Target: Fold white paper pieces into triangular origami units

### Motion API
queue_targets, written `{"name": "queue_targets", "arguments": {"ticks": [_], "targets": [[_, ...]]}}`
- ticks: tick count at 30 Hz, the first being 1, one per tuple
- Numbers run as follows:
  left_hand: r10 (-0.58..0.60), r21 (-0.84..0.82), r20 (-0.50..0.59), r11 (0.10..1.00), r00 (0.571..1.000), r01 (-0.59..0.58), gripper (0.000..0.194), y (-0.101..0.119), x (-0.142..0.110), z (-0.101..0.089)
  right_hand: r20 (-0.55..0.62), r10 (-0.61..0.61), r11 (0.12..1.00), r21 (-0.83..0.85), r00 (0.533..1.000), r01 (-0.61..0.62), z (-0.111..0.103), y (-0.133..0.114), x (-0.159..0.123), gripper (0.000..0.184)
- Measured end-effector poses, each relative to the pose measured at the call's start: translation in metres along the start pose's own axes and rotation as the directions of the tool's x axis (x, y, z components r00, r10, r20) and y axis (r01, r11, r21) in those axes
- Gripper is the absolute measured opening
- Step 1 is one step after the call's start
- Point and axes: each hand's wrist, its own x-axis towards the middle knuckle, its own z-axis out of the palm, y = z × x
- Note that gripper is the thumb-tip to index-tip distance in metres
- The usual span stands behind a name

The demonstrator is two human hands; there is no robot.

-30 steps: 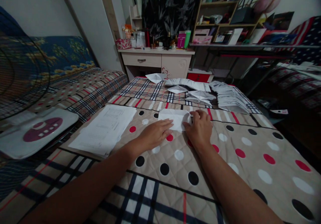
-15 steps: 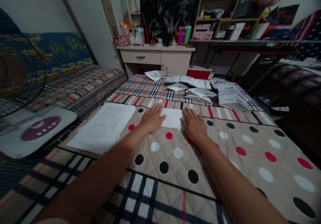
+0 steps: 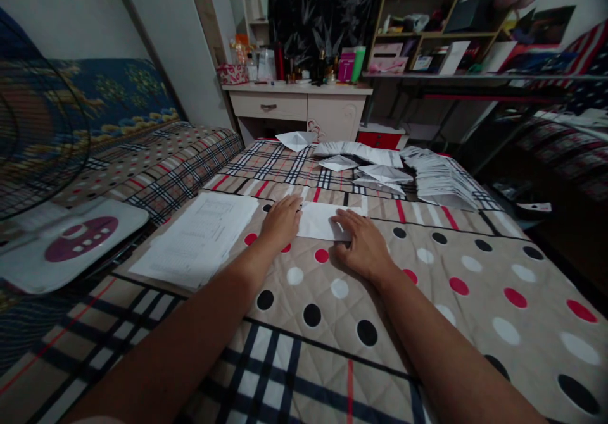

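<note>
A small white folded paper lies flat on the patterned bedspread between my hands. My left hand rests on its left end, palm down, fingers stretched forward and close together. Over its right part lies my right hand, fingers extended and the thumb apart, touching the paper. Neither hand is closed round anything. Left of my left hand is a stack of printed sheets.
Folded paper pieces lie beyond my hands, beside a long row of folded papers. A fan with a white base stands at the left. Past the bed are a dresser and a shelf.
My right hand has shifted slightly, its thumb now lower and its fingers more over the paper. My left hand has moved a little left. The view has shifted slightly.
</note>
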Motion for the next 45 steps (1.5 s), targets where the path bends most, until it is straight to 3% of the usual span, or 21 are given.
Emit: {"name": "queue_targets", "arguments": {"ticks": [5,8,10,12,15,17,20,22,26,29,31,34,36,38,42,45], "targets": [[0.000,-0.099,-0.042,0.995,0.999,-0.004,0.053,-0.003,0.001,0.000,-0.095,0.023,0.996,0.092,0.995,-0.014,-0.001,0.007,0.001,0.046],[-0.070,-0.214,-0.105,0.976,0.992,0.046,0.053,-0.005,0.001,-0.001,-0.234,0.190,0.940,0.322,0.953,-0.108,-0.003,0.008,0.001,0.031],[-0.132,-0.334,-0.148,0.939,0.980,0.075,0.052,-0.004,0.001,-0.002,-0.307,0.309,0.829,0.551,0.900,-0.097,-0.003,0.007,0.001,0.027],[-0.173,-0.490,-0.173,0.869,0.970,0.068,0.048,-0.003,0.002,-0.005,-0.281,0.393,0.656,0.753,0.875,-0.053,-0.003,0.004,0.002,0.023],[-0.189,-0.681,-0.190,0.733,0.963,0.010,0.041,0.000,0.001,-0.008,-0.120,0.448,0.417,0.904,0.886,-0.088,-0.002,0.002,0.004,0.022],[-0.199,-0.772,-0.159,0.636,0.967,0.003,0.045,0.003,0.000,-0.009,-0.068,0.437,0.360,0.927,0.897,-0.105,-0.001,0.003,0.004,0.022],[-0.153,-0.885,-0.051,0.465,0.987,0.027,0.064,0.008,-0.004,-0.010,-0.130,0.414,0.405,0.912,0.901,-0.055,0.000,0.004,0.005,0.018],[-0.091,-0.912,-0.039,0.411,0.995,0.002,0.072,0.012,-0.007,-0.012,-0.218,0.430,0.476,0.879,0.876,-0.015,0.000,0.004,0.005,0.016],[-0.022,-0.881,-0.186,0.446,0.982,-0.157,0.070,0.019,-0.010,-0.021,-0.444,0.412,0.633,0.767,0.795,0.101,-0.004,0.003,0.004,0.010],[0.053,-0.793,-0.304,0.539,0.951,-0.284,0.058,0.023,-0.012,-0.028,-0.549,0.365,0.720,0.678,0.752,0.145,-0.007,0.002,0.004,0.010],[0.116,-0.692,-0.337,0.642,0.934,-0.329,0.053,0.026,-0.013,-0.031,-0.557,0.363,0.746,0.654,0.747,0.125,-0.006,0.004,0.005,0.013],[0.196,-0.485,-0.349,0.799,0.916,-0.356,0.053,0.031,-0.016,-0.034,-0.494,0.362,0.730,0.678,0.790,0.089,-0.001,0.010,0.007,0.017],[0.253,-0.351,-0.345,0.858,0.904,-0.375,0.062,0.035,-0.018,-0.035,-0.442,0.367,0.701,0.710,0.818,0.069,0.003,0.014,0.009,0.017],[0.335,-0.251,-0.316,0.873,0.888,-0.419,0.066,0.037,-0.019,-0.036,-0.409,0.373,0.681,0.730,0.833,0.054,0.006,0.016,0.010,0.017],[0.480,-0.145,-0.204,0.847,0.853,-0.511,0.041,0.037,-0.019,-0.036,-0.376,0.375,0.675,0.737,0.847,0.029,0.007,0.017,0.011,0.015],[0.526,-0.129,-0.184,0.824,0.830,-0.551,0.035,0.034,-0.018,-0.035,-0.346,0.388,0.681,0.732,0.854,-0.013,0.009,0.021,0.011,0.016]]}}
